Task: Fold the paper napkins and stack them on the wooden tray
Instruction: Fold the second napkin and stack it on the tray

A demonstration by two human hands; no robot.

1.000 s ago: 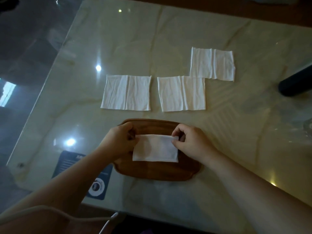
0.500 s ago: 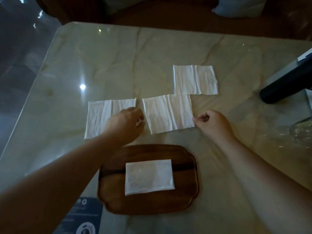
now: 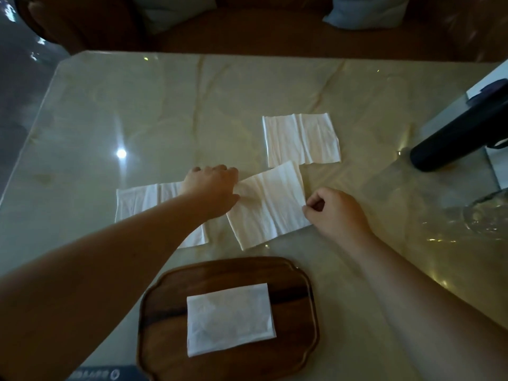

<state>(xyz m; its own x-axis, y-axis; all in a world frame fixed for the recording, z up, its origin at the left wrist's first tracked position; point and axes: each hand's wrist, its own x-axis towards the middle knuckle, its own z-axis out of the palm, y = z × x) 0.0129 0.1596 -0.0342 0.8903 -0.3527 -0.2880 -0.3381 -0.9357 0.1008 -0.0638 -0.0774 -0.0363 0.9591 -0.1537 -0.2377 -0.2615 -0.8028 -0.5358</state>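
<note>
We pinch the middle napkin point(image 3: 268, 204) on the desk point(image 3: 165, 105), left hand point(image 3: 211, 192) at its left edge, right hand point(image 3: 334, 210) closed on its right corner; one folded napkin point(image 3: 229, 318) lies on the tray point(image 3: 220, 273). Thin paper could tear or drag skewed if we pull unevenly. Our left arm hides part of the left napkin point(image 3: 140, 202), and our left fingertips' grip is unclear.

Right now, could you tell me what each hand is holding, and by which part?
Both hold the middle unfolded napkin: the right hand pinches its right edge, and the left hand is at its upper left corner.
</note>
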